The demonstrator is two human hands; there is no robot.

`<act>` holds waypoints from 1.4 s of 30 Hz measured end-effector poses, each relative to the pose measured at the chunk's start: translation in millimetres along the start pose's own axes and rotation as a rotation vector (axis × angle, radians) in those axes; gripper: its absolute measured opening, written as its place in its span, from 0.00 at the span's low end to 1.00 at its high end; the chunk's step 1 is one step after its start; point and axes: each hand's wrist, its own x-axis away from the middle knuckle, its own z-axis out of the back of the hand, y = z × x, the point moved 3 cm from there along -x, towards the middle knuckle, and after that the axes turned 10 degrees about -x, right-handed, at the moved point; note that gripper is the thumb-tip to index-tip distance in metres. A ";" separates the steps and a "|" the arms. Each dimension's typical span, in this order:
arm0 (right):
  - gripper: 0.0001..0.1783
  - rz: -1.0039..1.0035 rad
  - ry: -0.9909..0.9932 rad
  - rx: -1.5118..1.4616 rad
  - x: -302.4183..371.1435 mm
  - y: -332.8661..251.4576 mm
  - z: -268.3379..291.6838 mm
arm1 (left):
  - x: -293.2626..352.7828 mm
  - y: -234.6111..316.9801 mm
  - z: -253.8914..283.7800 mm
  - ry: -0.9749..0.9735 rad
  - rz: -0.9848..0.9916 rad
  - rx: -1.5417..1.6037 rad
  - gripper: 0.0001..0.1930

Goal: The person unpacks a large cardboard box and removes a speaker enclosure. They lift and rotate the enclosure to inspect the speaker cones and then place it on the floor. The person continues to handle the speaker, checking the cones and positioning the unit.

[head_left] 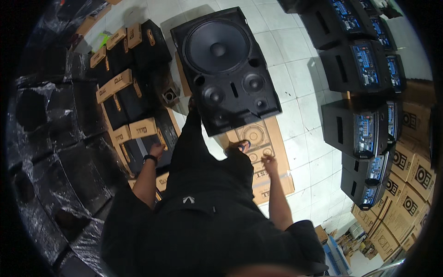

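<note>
My left hand (pixel 157 150), a dark watch (pixel 150 158) on its wrist, hangs with loosely bent fingers above black cabinets (pixel 138 159) on the left; nothing shows in it. On the right, my right hand (pixel 269 162) is raised over a flat printed cardboard sheet (pixel 279 180), its fingers bent but apart, holding nothing visible. Beyond my legs a large black loudspeaker (pixel 265 90) lies face up, its big round cone at the far end and smaller drivers nearer me. Neither hand touches it. One sandalled foot (pixel 241 147) rests on the cardboard.
Small cardboard boxes (pixel 143 128) lie on the black cabinets at left. Plastic-wrapped black stacks (pixel 41 171) line the far left. Along the right stand several black speakers (pixel 344 127) with blue panels, and printed cartons (pixel 408 198). The floor has white tiles (pixel 297 111).
</note>
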 end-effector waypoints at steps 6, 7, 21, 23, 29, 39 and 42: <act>0.24 0.009 -0.029 -0.437 65.9 -6.7 144.9 | 112.0 113.8 -134.0 -0.095 -0.533 -0.171 0.33; 0.23 -0.012 -0.007 -0.448 79.3 12.9 163.0 | 124.8 131.8 -161.4 -0.192 -0.553 -0.178 0.32; 0.16 -0.567 -0.318 -0.257 179.6 331.6 233.8 | 220.5 124.6 -338.8 -0.308 -0.723 -0.671 0.27; 0.13 -0.515 -0.323 -0.194 113.8 325.3 298.1 | 235.6 138.8 -352.9 -0.230 -0.628 -0.662 0.26; 0.20 -0.093 0.246 -0.532 -60.7 191.5 550.4 | 284.0 235.0 -393.9 -0.166 -0.337 -0.611 0.25; 0.21 0.424 0.008 -0.180 -252.9 -151.4 626.8 | 267.7 375.7 -477.1 -0.043 -0.360 -0.205 0.26; 0.20 0.576 -0.148 -0.073 -295.8 -251.3 594.2 | 206.6 403.1 -504.5 -0.175 -0.397 -0.445 0.27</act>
